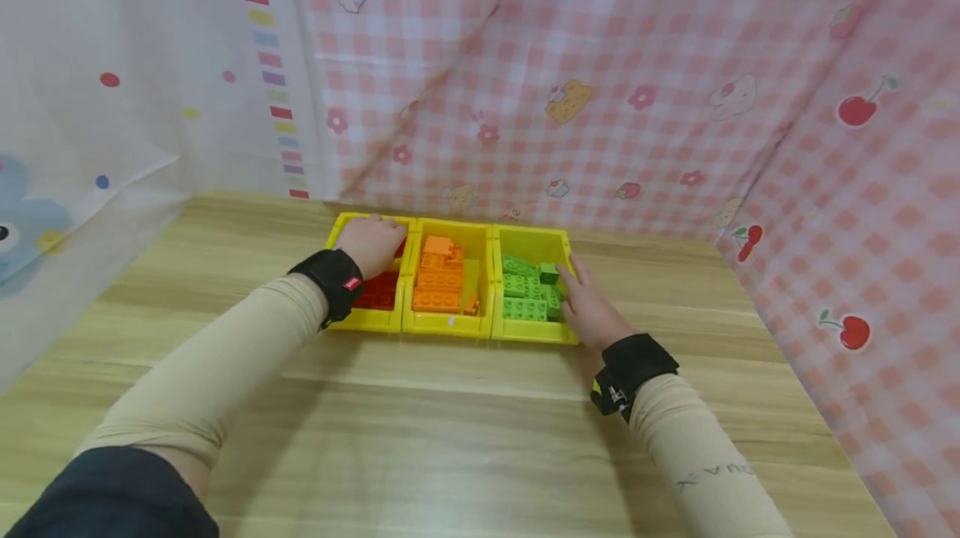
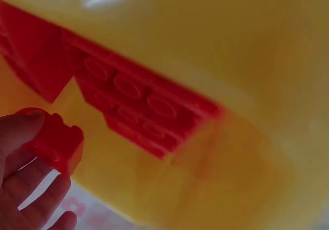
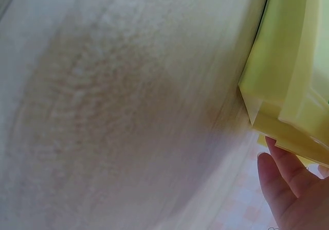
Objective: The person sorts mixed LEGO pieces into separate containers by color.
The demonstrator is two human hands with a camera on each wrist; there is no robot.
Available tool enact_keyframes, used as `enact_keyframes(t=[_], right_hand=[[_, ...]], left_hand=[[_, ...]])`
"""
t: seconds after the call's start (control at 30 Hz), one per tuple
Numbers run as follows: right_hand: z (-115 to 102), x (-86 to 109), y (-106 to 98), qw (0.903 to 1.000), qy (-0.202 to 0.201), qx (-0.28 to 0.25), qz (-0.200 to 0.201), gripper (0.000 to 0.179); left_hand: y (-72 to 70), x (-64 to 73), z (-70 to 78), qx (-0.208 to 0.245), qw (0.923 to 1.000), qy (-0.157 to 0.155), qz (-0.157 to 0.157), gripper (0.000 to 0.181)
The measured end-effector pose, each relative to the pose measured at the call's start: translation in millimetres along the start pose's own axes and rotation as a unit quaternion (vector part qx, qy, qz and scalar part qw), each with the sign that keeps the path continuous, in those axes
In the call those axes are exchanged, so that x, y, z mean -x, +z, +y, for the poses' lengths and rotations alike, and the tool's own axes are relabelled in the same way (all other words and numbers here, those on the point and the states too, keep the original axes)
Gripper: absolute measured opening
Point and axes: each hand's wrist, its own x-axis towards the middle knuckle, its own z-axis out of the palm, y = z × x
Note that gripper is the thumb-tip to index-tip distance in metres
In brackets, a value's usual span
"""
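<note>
My left hand (image 1: 370, 244) reaches into the left yellow bin (image 1: 363, 321). In the left wrist view its thumb and fingers pinch a small red brick (image 2: 59, 140), beside larger red bricks (image 2: 131, 93) lying against the bin's wall. My right hand (image 1: 592, 309) holds the side wall of the right yellow bin (image 1: 532, 333), one digit over the rim and others along the outside. The right wrist view shows fingers (image 3: 288, 171) against the bin's outer edge. Green bricks (image 1: 523, 309) lie inside that bin.
The middle yellow bin (image 1: 427, 324), joined in a row with the others, contains orange bricks (image 1: 437, 279). All three bins stand on a wooden table (image 1: 450, 421). Close behind them hangs a pink checked cloth (image 1: 450, 104), which also runs down the right side.
</note>
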Motion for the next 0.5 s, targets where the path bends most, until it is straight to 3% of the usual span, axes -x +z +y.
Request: enact_keyframes(t=[0.23, 0.5], right_hand=[[-2, -0.6, 4, 0.9999, -0.003, -0.009, 0.008, 0.056], [2, 0.7, 4, 0.9998, 0.001, -0.011, 0.018, 0.056]], left_hand=[[10.7, -6.8, 1.1, 0.048, 0.9966, -0.056, -0.037, 0.019], [19.6, -11.4, 7.0, 0.065, 0.9935, -0.067, -0.065, 0.02]])
